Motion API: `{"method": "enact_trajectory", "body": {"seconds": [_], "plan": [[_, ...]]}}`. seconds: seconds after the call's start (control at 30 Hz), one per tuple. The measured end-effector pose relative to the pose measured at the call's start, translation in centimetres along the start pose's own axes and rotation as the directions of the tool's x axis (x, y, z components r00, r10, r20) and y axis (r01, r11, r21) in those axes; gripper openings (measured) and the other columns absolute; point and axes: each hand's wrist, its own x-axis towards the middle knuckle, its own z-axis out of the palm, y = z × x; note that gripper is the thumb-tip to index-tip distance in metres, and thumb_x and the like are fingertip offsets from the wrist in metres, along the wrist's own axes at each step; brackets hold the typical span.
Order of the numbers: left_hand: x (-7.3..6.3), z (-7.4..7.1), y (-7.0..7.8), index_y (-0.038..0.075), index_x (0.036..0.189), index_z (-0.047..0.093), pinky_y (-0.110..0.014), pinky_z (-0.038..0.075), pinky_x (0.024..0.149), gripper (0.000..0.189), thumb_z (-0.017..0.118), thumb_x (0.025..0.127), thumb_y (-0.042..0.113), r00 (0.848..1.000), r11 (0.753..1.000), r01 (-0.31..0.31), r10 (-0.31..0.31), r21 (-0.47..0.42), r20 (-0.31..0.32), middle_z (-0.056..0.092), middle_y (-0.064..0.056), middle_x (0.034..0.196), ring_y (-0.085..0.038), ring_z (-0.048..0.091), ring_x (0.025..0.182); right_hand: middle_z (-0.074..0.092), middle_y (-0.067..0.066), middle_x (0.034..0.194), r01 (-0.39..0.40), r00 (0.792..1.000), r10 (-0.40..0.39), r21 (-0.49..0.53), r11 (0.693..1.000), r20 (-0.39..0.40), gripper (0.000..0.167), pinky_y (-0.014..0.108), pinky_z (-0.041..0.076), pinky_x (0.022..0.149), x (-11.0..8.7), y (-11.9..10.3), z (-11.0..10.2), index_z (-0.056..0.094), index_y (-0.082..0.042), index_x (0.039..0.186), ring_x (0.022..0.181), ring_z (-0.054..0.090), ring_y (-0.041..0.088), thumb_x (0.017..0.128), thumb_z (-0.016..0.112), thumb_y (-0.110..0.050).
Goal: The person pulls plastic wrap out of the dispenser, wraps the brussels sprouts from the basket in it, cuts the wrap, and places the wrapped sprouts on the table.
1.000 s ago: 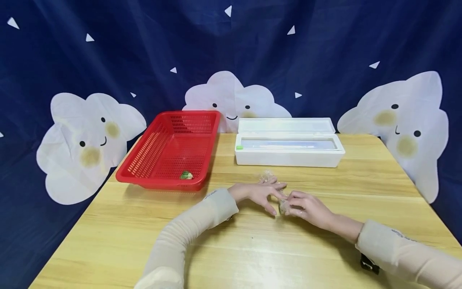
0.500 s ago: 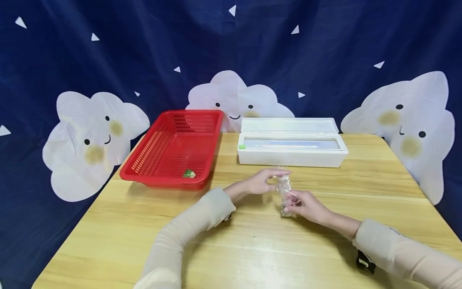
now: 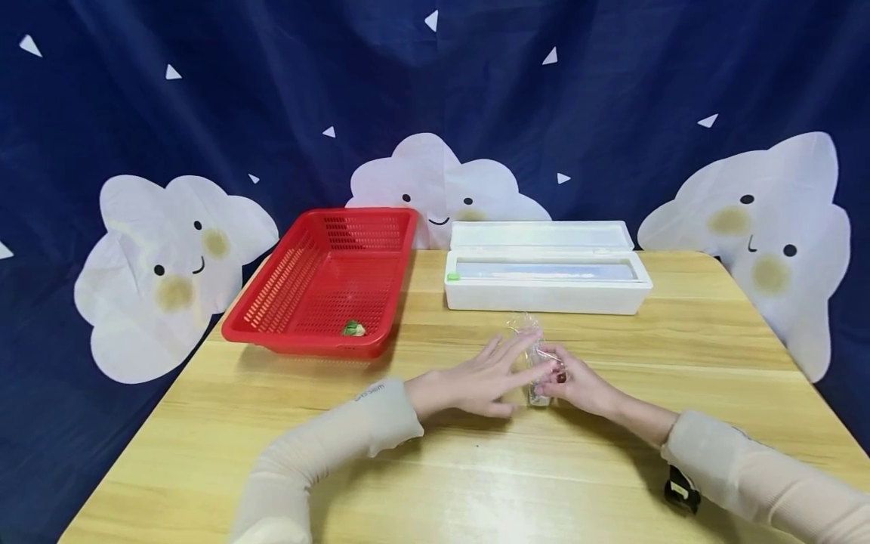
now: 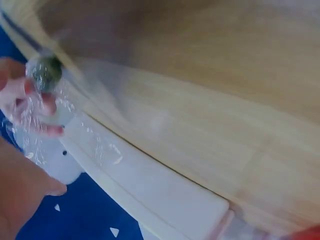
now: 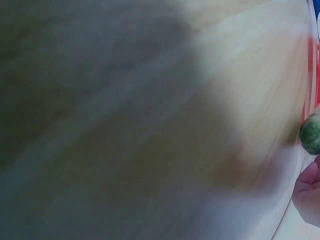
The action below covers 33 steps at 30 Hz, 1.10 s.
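Observation:
A small round green vegetable [image 4: 46, 74] is wrapped in clear cling film [image 4: 35, 122], whose loose end trails away from it in crinkles. My right hand [image 3: 583, 387] grips this wrapped bundle [image 3: 538, 397] close over the table, thumb and fingers curled about it. At the right edge of the right wrist view, the vegetable [image 5: 312, 134] shows dark green beside the fingers. My left hand [image 3: 481, 381] reaches across from the left with fingers spread and straight, overlapping the film in the head view.
A red plastic basket [image 3: 234, 332] stands at the back left, holding one small green-and-white vegetable [image 3: 353, 329]. Behind my hands sits a long white cling film box [image 3: 544, 299] with its lid [image 3: 540, 236] raised. A dark blue cloud-patterned cloth [image 3: 435, 75] hangs behind the wooden table.
My left hand went from the bundle to the film's far end, then came back toward me with fingers spread. The right hand kept hold of the bundle, which now stands lengthwise.

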Motion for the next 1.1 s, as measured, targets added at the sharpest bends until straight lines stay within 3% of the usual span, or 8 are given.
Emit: {"method": "enact_trajectory", "body": {"seconds": [0.17, 0.43, 0.6, 0.73, 0.8, 0.9, 1.03, 1.1], "plan": [[-0.2, 0.5, 0.0, 0.020, 0.147, 0.000, -0.061, 0.009, 0.103, 0.092, 0.054, 0.083, 0.055, 0.992, 0.986, -0.037, 0.017, 0.160, 0.127, -0.020, -0.017, 0.149, -0.029, -0.016, 0.137, 0.058, 0.012, 0.081, -0.038, 0.999, 0.038, 0.054, 0.998, -0.010, 0.090, 0.026, 0.047, 0.055, -0.1, -0.1, 0.0, 0.004, 0.003, 0.143, 0.064, 0.054, 0.015, 0.079, 0.066, -0.007], [0.9, 1.1, -0.8, 0.021, 0.147, -0.004, -0.062, 0.008, 0.103, 0.091, 0.045, 0.083, 0.062, 0.976, 0.990, -0.041, 0.010, 0.134, 0.218, -0.014, -0.009, 0.152, -0.025, -0.008, 0.139, 0.056, 0.012, 0.082, -0.038, 0.999, 0.038, 0.073, 0.997, 0.001, 0.095, 0.024, 0.047, 0.056, -0.2, 0.0, -0.1, -0.002, 0.006, 0.142, 0.066, 0.052, 0.011, 0.078, 0.067, -0.007], [1.2, 1.1, -0.8, 0.023, 0.147, -0.003, -0.060, 0.008, 0.104, 0.090, 0.046, 0.082, 0.063, 0.965, 0.991, -0.046, 0.011, 0.128, 0.262, -0.008, -0.006, 0.153, -0.024, -0.003, 0.140, 0.054, 0.008, 0.078, -0.012, 0.998, 0.008, -0.068, 0.998, -0.054, 0.094, 0.023, 0.045, 0.057, -0.3, 0.1, -0.2, 0.006, 0.008, 0.141, 0.065, 0.049, 0.009, 0.076, 0.071, -0.010], [1.1, 1.1, -0.9, 0.025, 0.147, -0.003, -0.058, 0.005, 0.105, 0.088, 0.045, 0.083, 0.063, 0.954, 0.995, -0.033, 0.002, 0.099, 0.301, -0.008, -0.003, 0.153, -0.022, -0.004, 0.139, 0.049, 0.005, 0.080, 0.044, 0.990, -0.074, -0.232, 0.972, -0.121, 0.092, 0.022, 0.042, 0.059, -0.5, 0.1, 0.1, 0.015, 0.009, 0.139, 0.067, 0.044, 0.010, 0.073, 0.075, -0.014], [1.2, 1.1, -1.0, 0.025, 0.147, -0.003, -0.059, 0.004, 0.105, 0.088, 0.045, 0.083, 0.063, 0.948, 0.998, -0.027, 0.006, 0.062, 0.318, -0.007, -0.001, 0.153, -0.021, -0.005, 0.139, 0.047, 0.006, 0.087, 0.094, 0.977, -0.152, -0.337, 0.937, -0.150, 0.091, 0.024, 0.043, 0.062, -0.8, 0.0, 0.2, 0.021, 0.008, 0.137, 0.071, 0.044, 0.012, 0.070, 0.077, -0.018], [1.2, 1.2, -1.2, 0.026, 0.147, -0.002, -0.059, 0.002, 0.105, 0.087, 0.046, 0.084, 0.061, 0.940, 1.000, -0.010, 0.016, -0.018, 0.341, -0.005, 0.001, 0.153, -0.019, -0.005, 0.139, 0.048, 0.011, 0.097, 0.174, 0.943, -0.289, -0.496, 0.851, -0.166, 0.085, 0.031, 0.047, 0.068, -1.3, -0.3, 0.2, 0.034, 0.004, 0.130, 0.081, 0.049, 0.019, 0.065, 0.080, -0.022], [1.3, 1.5, -1.7, 0.026, 0.147, 0.000, -0.058, 0.000, 0.105, 0.087, 0.051, 0.083, 0.058, 0.933, 0.989, 0.025, 0.029, -0.144, 0.358, -0.002, 0.005, 0.152, -0.018, -0.004, 0.139, 0.050, 0.010, 0.106, 0.306, 0.891, -0.449, -0.645, 0.701, -0.065, 0.066, 0.041, 0.049, 0.078, -1.9, -0.6, 0.3, 0.049, -0.001, 0.112, 0.093, 0.053, 0.024, 0.060, 0.081, -0.025], [1.5, 1.6, -1.9, 0.027, 0.147, 0.002, -0.058, 0.000, 0.104, 0.089, 0.055, 0.082, 0.056, 0.933, 0.981, 0.039, 0.033, -0.191, 0.359, -0.001, 0.006, 0.152, -0.017, -0.002, 0.139, 0.050, 0.007, 0.106, 0.367, 0.876, -0.481, -0.663, 0.653, 0.011, 0.056, 0.040, 0.049, 0.080, -1.9, -0.5, 0.4, 0.052, -0.003, 0.105, 0.095, 0.054, 0.022, 0.062, 0.081, -0.024]]}}
